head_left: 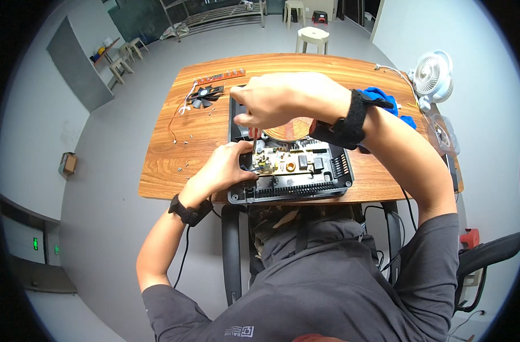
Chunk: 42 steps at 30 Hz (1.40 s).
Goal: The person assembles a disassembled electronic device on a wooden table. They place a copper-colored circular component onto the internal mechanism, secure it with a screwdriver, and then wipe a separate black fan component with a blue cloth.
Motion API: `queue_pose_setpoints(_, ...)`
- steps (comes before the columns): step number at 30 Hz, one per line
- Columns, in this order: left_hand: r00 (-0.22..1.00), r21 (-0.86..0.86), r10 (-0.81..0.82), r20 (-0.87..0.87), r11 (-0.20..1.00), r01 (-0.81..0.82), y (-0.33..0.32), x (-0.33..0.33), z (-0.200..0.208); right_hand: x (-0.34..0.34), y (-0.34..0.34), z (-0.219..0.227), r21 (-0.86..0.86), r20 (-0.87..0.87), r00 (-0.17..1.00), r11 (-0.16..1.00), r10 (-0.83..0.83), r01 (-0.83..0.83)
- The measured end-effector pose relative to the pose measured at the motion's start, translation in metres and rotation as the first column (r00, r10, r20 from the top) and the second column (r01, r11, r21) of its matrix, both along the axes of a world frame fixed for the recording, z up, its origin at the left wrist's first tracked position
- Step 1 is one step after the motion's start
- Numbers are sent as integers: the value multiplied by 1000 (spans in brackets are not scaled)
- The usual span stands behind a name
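Clamping red-handled screwdriver (255,133) in fingers of right hand (266,101). Touching left end of cream circuit board (282,162) in black plastic housing (297,190) with parted fingers of left hand (223,165).

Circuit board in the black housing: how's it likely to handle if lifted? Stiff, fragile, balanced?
The circuit board is probably stiff: it looks flat and unbent. Likely fragile, since small exposed parts crowd its top. It may feel heavier toward the right, where a copper-coloured ring coil and chunky black block sit.
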<state>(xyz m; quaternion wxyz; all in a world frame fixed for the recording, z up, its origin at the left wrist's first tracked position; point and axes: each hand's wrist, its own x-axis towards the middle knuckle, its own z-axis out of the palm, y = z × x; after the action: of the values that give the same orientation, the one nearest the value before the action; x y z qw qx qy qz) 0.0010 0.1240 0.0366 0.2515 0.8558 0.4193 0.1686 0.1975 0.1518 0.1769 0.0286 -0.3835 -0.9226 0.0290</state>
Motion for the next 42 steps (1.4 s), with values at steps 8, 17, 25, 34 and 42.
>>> queue_pose_setpoints(8,1000,-12,-4,25,1000,5,-2,-2,-1,-1,9,3,-53,28,990,990,135,-133)
queue_pose_setpoints(17,1000,-11,0,24,1000,1,-1,-3,-1,2,0,8,-57,79,996,997,-42,46)
queue_pose_setpoints(25,1000,-12,-2,30,1000,2,-1,-3,-3,4,10,7,-120,19,987,980,161,-158)
queue_pose_setpoints(34,1000,7,0,10,1000,0,1,-4,-6,-7,12,4,-43,170,985,999,-18,25)
queue_pose_setpoints(42,999,-12,-12,34,1000,12,1,-1,-3,1,18,-8,-62,63,977,978,204,-200)
